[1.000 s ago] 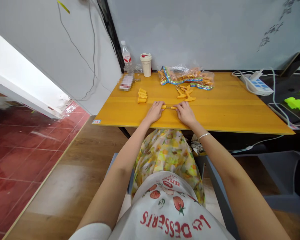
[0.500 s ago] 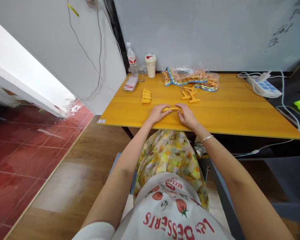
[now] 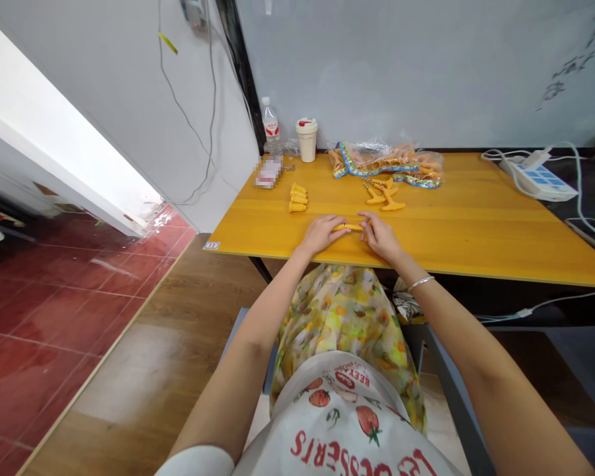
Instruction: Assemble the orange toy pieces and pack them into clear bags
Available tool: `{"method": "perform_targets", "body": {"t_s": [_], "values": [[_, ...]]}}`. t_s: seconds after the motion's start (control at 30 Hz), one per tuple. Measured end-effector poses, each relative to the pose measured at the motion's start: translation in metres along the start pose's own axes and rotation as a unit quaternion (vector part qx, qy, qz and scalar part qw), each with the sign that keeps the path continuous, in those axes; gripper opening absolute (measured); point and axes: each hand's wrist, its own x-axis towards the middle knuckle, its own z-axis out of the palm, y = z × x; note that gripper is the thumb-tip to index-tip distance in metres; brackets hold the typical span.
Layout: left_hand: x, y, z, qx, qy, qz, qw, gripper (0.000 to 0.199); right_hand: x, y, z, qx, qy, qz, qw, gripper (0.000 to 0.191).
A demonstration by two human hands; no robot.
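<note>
My left hand [image 3: 322, 234] and my right hand [image 3: 381, 238] rest near the front edge of the yellow wooden table [image 3: 480, 244]. Between them lies a small orange rod-shaped piece [image 3: 348, 227], its ends pinched by the fingers of both hands. Farther back stand several short orange cone-shaped pieces [image 3: 298, 198] and orange foot-shaped pieces with short chains [image 3: 383, 197]. Behind those lies a clear plastic bag [image 3: 387, 162] of orange pieces with a multicoloured ribbon.
A water bottle [image 3: 271, 125], a cream cup with a red lid [image 3: 307, 139] and a blurred packet [image 3: 268, 173] stand at the back left. A power strip [image 3: 540, 182] with white cables sits at the right. The table's left end meets a wall.
The whole scene has shifted lower and to the right in view. My hands have drawn slightly closer around the orange piece, which stays between them.
</note>
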Motion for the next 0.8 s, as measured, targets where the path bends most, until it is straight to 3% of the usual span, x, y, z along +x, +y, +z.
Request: {"method": "perform_targets", "body": {"t_s": [0.3, 0.4, 0.5, 0.57, 0.63, 0.7, 0.8], "values": [[-0.001, -0.004, 0.003, 0.039, 0.025, 0.028, 0.999, 0.039, 0.000, -0.003, -0.001, 0.025, 0.009, 0.040, 0.999, 0.052], [0.000, 0.000, 0.004, 0.065, 0.036, 0.049, 0.996, 0.040, 0.002, -0.004, 0.002, 0.125, 0.036, 0.085, 0.988, 0.054], [0.002, 0.002, 0.007, 0.084, 0.042, 0.067, 0.993, 0.041, 0.007, -0.003, 0.007, 0.277, 0.046, 0.155, 0.947, 0.057], [0.004, 0.000, 0.009, 0.069, 0.039, 0.061, 0.995, 0.039, 0.010, -0.001, 0.010, 0.323, 0.030, 0.172, 0.930, 0.058], [0.005, -0.003, 0.011, 0.024, 0.043, 0.036, 0.998, 0.035, 0.010, 0.002, 0.011, 0.328, 0.032, 0.172, 0.928, 0.057], [0.006, -0.007, 0.012, -0.032, 0.070, -0.002, 0.997, 0.031, 0.009, 0.003, 0.009, 0.296, 0.076, 0.151, 0.940, 0.053], [0.007, -0.011, 0.013, -0.080, 0.105, -0.037, 0.991, 0.028, 0.006, 0.004, 0.004, 0.171, 0.116, 0.049, 0.977, 0.046]]}}
